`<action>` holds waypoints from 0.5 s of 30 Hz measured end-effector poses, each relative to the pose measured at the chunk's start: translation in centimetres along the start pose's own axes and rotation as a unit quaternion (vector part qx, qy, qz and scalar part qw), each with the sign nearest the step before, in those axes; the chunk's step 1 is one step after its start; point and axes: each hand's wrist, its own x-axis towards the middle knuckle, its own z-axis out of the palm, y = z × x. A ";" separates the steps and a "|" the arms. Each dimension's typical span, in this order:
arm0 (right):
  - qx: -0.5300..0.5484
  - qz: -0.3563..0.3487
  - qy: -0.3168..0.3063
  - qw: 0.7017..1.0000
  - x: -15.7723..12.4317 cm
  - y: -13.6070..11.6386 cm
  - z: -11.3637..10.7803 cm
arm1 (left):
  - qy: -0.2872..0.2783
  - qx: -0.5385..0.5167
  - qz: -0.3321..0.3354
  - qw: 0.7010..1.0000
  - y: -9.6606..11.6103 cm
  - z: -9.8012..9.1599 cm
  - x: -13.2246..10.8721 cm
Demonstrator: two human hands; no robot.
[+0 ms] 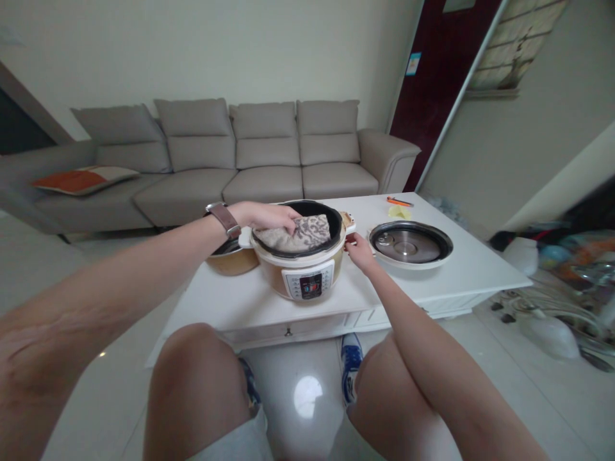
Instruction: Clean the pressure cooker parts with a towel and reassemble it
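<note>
A gold and white electric cooker with a dark inner rim and a front control panel stands without its lid on the white table. My left hand reaches over its opening and is closed on a grey patterned cloth, which lies inside the cooker. At the cooker's right side, my right hand has its fingers bent against the outer edge near the side handle; the fingertips are partly hidden. Behind the cooker's left side sits a gold round pot, partly covered by my left wrist.
On the white table, a round metal lid lies right of the cooker. Behind it are a yellow paper and an orange tool. A grey sofa stands beyond. Assorted items are on the floor at right.
</note>
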 end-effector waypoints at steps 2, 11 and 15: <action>-0.003 0.000 -0.001 1.000 0.0 0.1 0.0 | 0.046 -0.032 -0.005 0.998 -0.4 -1.5 -0.1; -0.012 0.011 -0.009 1.000 0.2 0.4 0.1 | 0.297 0.220 0.191 0.909 0.9 -5.2 1.7; -0.020 0.023 -0.012 0.999 0.1 0.1 0.1 | 0.270 0.421 0.255 0.828 1.9 -2.6 2.6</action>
